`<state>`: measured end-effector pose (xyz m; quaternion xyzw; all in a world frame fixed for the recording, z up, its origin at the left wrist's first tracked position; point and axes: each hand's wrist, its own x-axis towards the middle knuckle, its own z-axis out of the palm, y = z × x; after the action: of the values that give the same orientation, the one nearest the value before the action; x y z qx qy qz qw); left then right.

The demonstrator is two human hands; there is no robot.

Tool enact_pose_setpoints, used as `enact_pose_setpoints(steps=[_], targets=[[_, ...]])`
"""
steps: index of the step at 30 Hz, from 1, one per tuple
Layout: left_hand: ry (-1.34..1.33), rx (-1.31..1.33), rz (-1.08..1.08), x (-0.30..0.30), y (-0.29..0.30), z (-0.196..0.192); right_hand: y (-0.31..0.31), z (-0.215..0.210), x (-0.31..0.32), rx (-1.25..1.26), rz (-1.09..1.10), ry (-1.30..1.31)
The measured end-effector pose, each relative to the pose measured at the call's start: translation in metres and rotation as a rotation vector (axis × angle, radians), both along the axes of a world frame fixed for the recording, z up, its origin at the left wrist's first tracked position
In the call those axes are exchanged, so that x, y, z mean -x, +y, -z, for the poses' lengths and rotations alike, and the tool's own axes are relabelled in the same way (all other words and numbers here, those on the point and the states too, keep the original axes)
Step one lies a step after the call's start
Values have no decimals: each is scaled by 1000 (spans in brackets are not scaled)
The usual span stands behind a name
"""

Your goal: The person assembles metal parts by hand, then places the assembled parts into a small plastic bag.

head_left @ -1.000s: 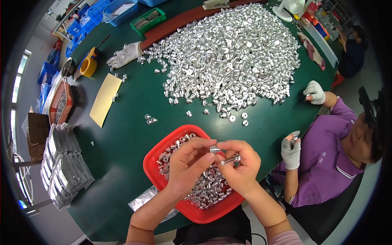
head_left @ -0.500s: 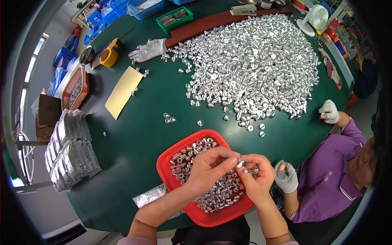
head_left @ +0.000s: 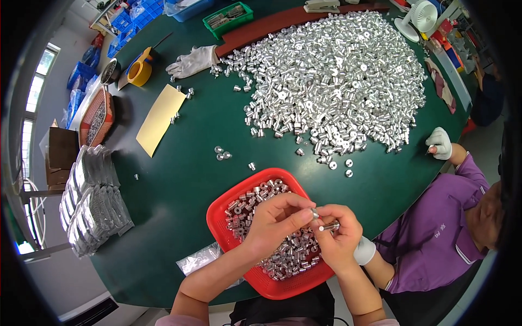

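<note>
While both hands pinch small silver parts, left hand (head_left: 277,220) meeting right hand (head_left: 337,236) over the part-filled red basket (head_left: 217,209), a large heap (head_left: 331,81) remains unsorted on the desk (head_left: 179,179).

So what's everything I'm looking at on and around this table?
green table: one, dark green, fills the view
loose metal parts: a big heap, silver, far middle of the table
red basket: one, red, near edge, holding silver parts
stray metal parts: a few, silver, between heap and basket
paper sheet: one, pale yellow, left of the heap
white glove: one, lying at the far left
tape roll: one, yellow, beside the glove
green tray: one, far edge
bagged parts: a stack, silvery, left edge
co-worker: one, purple shirt, white gloves, right side
left hand: bare, over the basket
right hand: bare, fingers pinching a small metal piece
</note>
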<state>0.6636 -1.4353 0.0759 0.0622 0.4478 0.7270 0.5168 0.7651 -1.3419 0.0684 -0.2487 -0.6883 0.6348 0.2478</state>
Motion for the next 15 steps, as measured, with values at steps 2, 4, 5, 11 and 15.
enact_pose_setpoints(steps=[2,4,5,11,15], targets=[[55,16,-14,1,1,-2,0,-3,3,37,15,14],[49,-26,-27,5,1,-3,1,-2,7,55,21,53],[55,-67,-49,5,0,-3,0,-3,6,53,30,42],[206,-113,1,1,0,-1,0,-4,4,177,22,85],[243,-118,-10,-1,-3,2,-3,-6,3,186,13,91]])
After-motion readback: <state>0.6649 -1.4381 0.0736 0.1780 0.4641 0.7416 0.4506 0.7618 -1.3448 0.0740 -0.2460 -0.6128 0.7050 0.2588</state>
